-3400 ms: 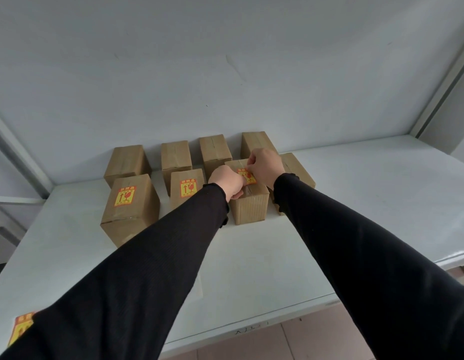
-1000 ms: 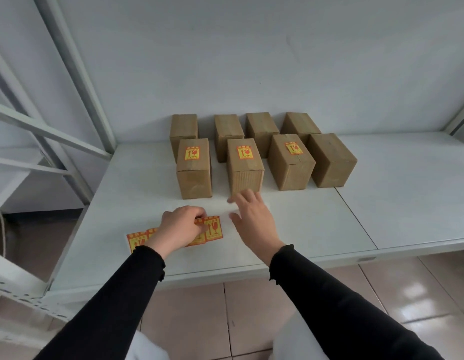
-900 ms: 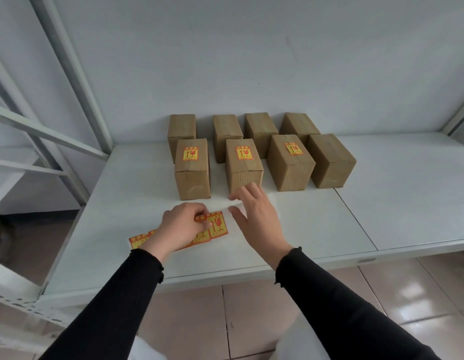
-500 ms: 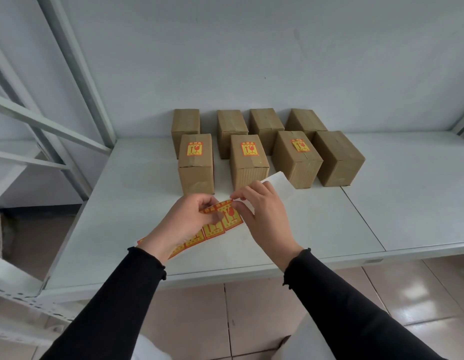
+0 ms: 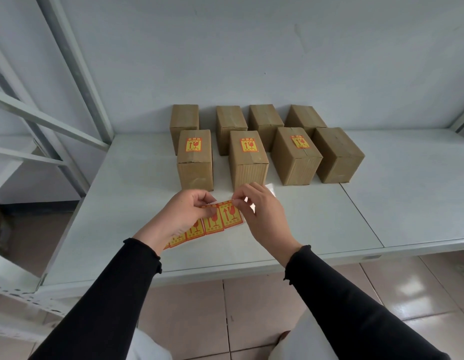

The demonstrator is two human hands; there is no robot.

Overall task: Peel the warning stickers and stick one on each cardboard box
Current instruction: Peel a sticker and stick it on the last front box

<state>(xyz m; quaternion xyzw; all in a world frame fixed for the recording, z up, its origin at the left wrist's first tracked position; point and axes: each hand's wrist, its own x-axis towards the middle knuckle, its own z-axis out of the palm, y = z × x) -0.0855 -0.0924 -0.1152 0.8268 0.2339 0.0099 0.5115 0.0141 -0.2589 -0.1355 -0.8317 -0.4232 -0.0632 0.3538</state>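
Sticker strip (image 5: 212, 223) pinched in left hand (image 5: 182, 216) above tabletop (image 5: 381, 203), long axis running lower-left; right hand (image 5: 259, 211) pinching end sticker's (image 5: 229, 214) top edge, nearer the bare front-right box (image 5: 338, 154) lying up-right.

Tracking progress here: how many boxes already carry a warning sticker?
3, all in the front row: the left box, the second box and the third box. Other boxes' tops look bare; hidden sides unknown.
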